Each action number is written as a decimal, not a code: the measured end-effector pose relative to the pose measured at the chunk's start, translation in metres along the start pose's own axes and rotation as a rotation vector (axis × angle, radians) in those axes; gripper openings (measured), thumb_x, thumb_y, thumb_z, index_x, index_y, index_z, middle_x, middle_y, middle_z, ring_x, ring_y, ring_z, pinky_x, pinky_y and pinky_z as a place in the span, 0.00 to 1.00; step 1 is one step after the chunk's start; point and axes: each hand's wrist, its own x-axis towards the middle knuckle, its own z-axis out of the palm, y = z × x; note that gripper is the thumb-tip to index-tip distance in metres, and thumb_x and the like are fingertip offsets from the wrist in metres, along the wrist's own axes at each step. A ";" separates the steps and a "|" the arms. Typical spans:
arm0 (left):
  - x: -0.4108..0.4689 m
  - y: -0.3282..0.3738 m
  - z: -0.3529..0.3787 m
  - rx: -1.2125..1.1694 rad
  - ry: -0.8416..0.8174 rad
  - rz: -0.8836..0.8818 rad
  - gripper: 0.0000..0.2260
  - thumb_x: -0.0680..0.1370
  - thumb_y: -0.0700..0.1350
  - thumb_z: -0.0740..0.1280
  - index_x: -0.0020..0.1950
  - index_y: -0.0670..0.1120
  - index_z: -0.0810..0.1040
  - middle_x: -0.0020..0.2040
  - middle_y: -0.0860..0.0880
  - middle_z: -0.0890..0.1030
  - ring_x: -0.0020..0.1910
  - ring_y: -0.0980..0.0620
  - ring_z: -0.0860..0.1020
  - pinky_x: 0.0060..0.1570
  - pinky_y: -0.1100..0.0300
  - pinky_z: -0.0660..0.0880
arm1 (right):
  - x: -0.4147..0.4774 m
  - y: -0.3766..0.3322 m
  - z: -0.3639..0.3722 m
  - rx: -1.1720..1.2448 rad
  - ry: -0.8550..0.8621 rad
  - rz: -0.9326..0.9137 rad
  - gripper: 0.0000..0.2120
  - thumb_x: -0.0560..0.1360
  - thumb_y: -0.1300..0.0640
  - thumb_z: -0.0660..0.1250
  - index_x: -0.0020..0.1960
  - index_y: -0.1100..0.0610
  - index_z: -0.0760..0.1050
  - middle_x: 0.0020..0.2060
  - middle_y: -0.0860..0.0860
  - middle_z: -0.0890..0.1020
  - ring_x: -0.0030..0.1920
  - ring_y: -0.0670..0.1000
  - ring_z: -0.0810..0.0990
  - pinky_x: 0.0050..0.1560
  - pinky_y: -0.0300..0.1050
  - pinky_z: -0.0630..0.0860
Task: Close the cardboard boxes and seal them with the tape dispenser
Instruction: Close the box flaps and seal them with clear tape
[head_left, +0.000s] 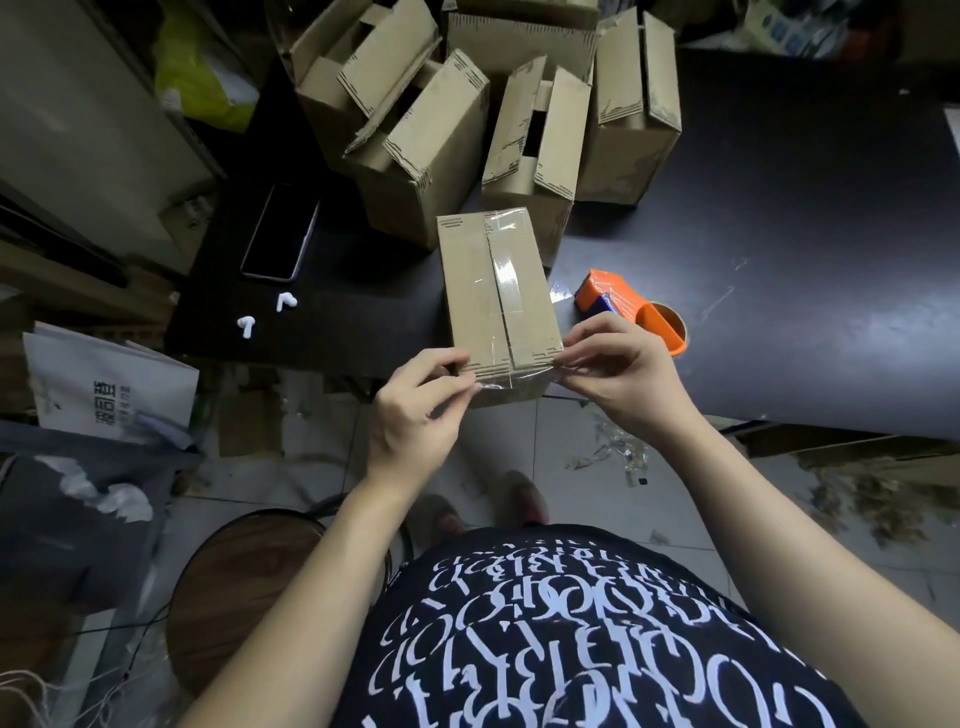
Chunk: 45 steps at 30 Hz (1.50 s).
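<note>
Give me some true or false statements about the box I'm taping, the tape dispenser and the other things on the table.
1. The left hand and the right hand both pinch a strip of clear tape at the near end of the closed box. True.
2. The right hand holds the tape dispenser. False: it lies on the table, right of the closed box.
3. The boxes behind are taped shut. False: their flaps stand open.
4. A phone and two white earbuds lie left of the closed box. True.
</note>
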 end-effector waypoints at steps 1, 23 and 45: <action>0.000 -0.002 0.002 0.003 0.021 0.012 0.02 0.75 0.34 0.76 0.47 0.37 0.88 0.52 0.42 0.85 0.44 0.45 0.83 0.46 0.47 0.81 | 0.001 0.000 0.001 -0.012 -0.008 -0.019 0.08 0.72 0.64 0.80 0.51 0.60 0.88 0.51 0.52 0.83 0.51 0.51 0.84 0.50 0.43 0.84; -0.005 -0.013 0.012 0.039 0.134 0.128 0.08 0.80 0.39 0.74 0.52 0.33 0.86 0.59 0.39 0.85 0.48 0.43 0.83 0.50 0.50 0.82 | -0.003 0.002 0.019 -0.009 0.115 -0.024 0.05 0.76 0.55 0.78 0.48 0.56 0.86 0.43 0.48 0.86 0.47 0.51 0.85 0.46 0.39 0.81; 0.013 0.002 0.003 0.230 -0.238 -0.019 0.27 0.75 0.31 0.75 0.71 0.50 0.80 0.67 0.48 0.62 0.51 0.46 0.72 0.51 0.48 0.83 | -0.004 0.014 0.027 -0.267 0.047 -0.144 0.24 0.76 0.65 0.76 0.70 0.51 0.81 0.56 0.49 0.75 0.58 0.49 0.77 0.55 0.44 0.82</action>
